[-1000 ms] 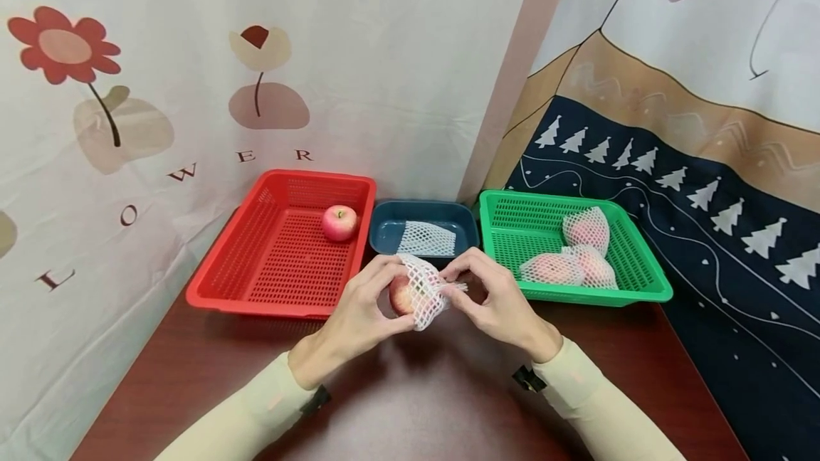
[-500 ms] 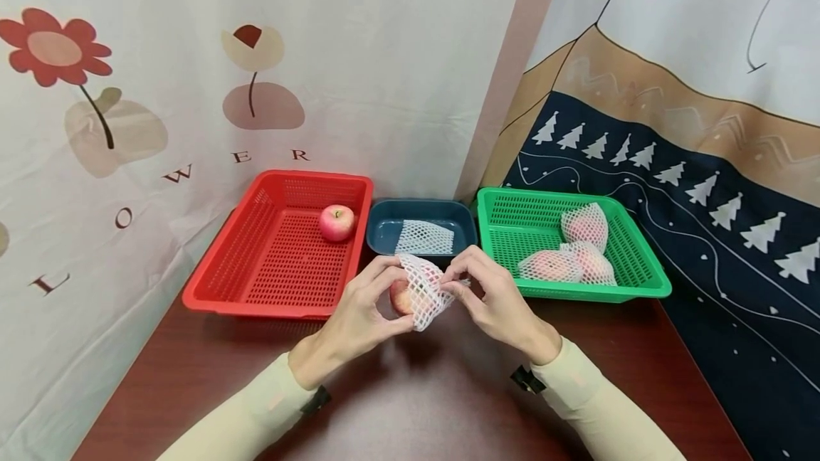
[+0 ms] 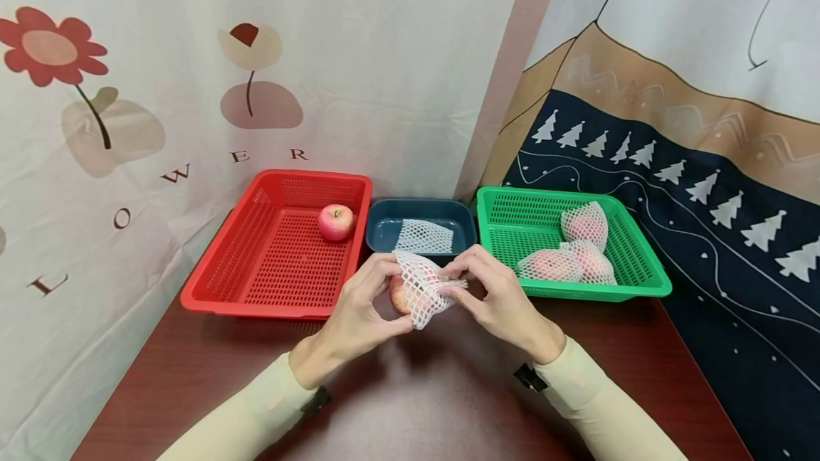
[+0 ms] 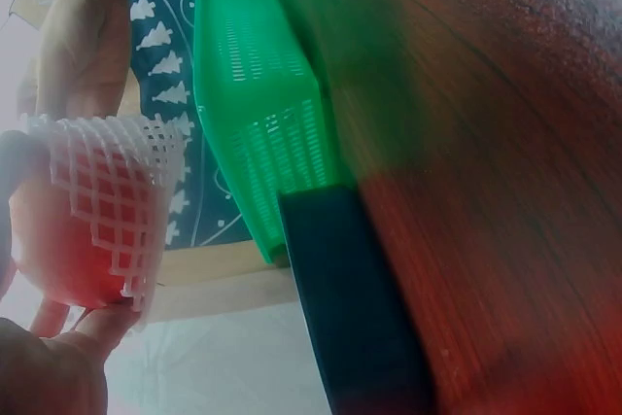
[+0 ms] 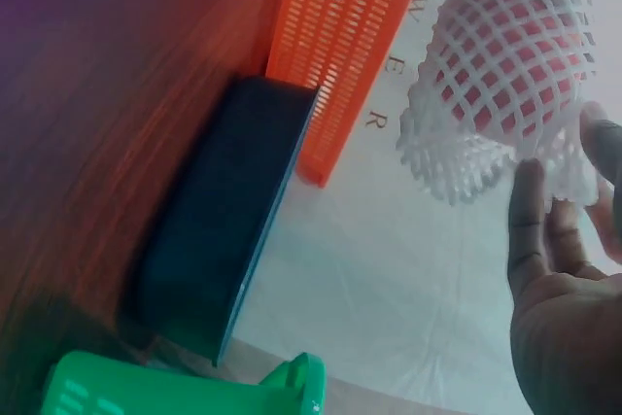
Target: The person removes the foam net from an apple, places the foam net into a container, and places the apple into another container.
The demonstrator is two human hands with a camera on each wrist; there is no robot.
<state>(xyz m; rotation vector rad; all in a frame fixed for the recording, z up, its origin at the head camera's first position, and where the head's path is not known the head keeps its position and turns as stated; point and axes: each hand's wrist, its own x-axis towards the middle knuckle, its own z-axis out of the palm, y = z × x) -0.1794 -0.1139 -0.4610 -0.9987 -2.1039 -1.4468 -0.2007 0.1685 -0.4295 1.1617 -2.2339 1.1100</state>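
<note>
Above the table, between both hands, is an apple [image 3: 398,295] partly covered by a white foam net sleeve [image 3: 423,289]. My left hand [image 3: 359,311] grips the apple and the sleeve's open rim, thumb below and fingers above. My right hand [image 3: 496,297] pinches the gathered far end of the sleeve between thumb and fingers. In the left wrist view the bare side of the apple [image 4: 58,240] shows next to the left fingers. In the right wrist view the net [image 5: 510,65] covers the apple's right side, and its loose end flares by the right fingertips.
A red basket [image 3: 211,301] at the left holds one bare apple [image 3: 336,223]. In the middle, a dark blue tray [image 3: 378,230] contains a flat foam net [image 3: 425,237]. The green basket [image 3: 640,290] at the right holds three netted apples [image 3: 584,226]. Curtains hang behind.
The right fingers have shifted slightly on the sleeve's gathered end, which shows more again now than half a second ago. The left hand keeps its grip. The head view has turned slightly.
</note>
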